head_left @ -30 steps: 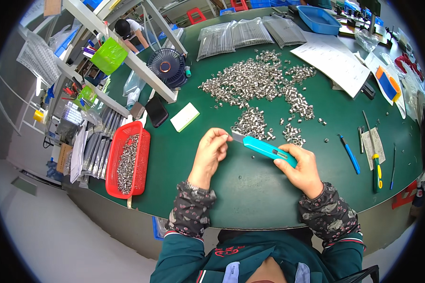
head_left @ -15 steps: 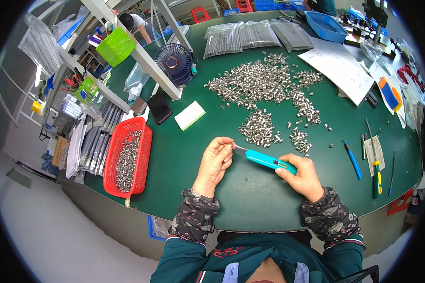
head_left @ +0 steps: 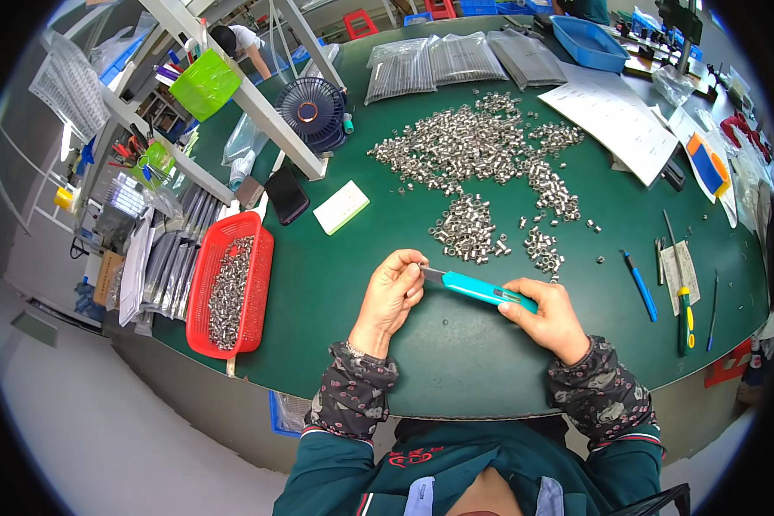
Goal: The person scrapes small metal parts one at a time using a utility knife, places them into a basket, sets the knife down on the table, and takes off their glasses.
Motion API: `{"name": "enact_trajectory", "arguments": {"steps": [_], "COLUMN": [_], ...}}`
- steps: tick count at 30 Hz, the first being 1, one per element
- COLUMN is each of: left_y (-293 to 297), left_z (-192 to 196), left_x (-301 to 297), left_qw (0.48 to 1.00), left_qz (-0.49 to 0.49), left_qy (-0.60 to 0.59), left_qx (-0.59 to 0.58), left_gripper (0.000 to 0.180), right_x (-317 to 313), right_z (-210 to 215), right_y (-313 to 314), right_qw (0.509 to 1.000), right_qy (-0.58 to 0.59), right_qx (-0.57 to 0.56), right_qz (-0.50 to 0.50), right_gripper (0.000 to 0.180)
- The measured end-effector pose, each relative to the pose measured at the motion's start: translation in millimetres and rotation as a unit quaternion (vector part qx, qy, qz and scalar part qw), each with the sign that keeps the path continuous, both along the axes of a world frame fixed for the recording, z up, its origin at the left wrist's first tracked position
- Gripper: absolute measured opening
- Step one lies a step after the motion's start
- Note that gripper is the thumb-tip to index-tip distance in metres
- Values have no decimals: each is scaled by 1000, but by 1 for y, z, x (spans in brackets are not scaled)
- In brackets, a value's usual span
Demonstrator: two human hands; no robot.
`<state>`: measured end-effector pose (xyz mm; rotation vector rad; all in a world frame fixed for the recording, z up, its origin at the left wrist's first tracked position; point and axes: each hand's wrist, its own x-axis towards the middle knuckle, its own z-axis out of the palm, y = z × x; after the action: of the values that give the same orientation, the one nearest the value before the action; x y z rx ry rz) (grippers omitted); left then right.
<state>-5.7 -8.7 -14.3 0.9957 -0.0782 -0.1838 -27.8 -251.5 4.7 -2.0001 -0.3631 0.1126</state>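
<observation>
My right hand (head_left: 545,316) is wrapped round the turquoise handle of a utility knife (head_left: 477,288), its blade pointing left. Between the thumb and forefinger of my left hand (head_left: 390,297) a small metal ring (head_left: 421,266) is pinched, mostly covered by the fingertips. The blade's tip meets the ring or lies right beside it; I cannot tell which. Beyond my hands a small heap of short metal rings (head_left: 468,229) lies on the green table (head_left: 456,370), with a larger heap of the same rings (head_left: 456,146) behind it.
At the left stands a red basket (head_left: 262,288) holding more metal parts. Near it lie a phone (head_left: 286,196), a white notepad (head_left: 341,207) and a fan (head_left: 311,113). On the right are a blue pen-like tool (head_left: 640,287) and a yellow-green screwdriver (head_left: 685,322). Bagged rods (head_left: 402,70) lie at the back.
The view has shifted slightly. Both hands keep nearly the same pose, with the knife blade still at the ring in my left fingers.
</observation>
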Motion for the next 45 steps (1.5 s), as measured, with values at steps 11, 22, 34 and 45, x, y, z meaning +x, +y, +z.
{"name": "enact_trajectory", "arguments": {"steps": [11,22,34,45], "left_y": [4,1,2,6], "left_z": [-5,-2,0,4], "left_x": [0,-1,-2,-3], "left_qw": [1000,999,995,986], "left_qz": [-15,-10,5,1], "left_qy": [-7,0,3,31], "left_qx": [14,38,97,164], "left_gripper": [13,16,21,27], "right_x": [-2,-3,-4,-4], "right_z": [4,3,7,7], "right_y": [2,2,2,2], "right_qw": [999,990,986,985], "right_qy": [-31,-110,-127,-136], "right_qx": [-37,-77,-100,-101], "right_qz": [-18,-35,-35,-28], "right_gripper": [27,27,26,25]}}
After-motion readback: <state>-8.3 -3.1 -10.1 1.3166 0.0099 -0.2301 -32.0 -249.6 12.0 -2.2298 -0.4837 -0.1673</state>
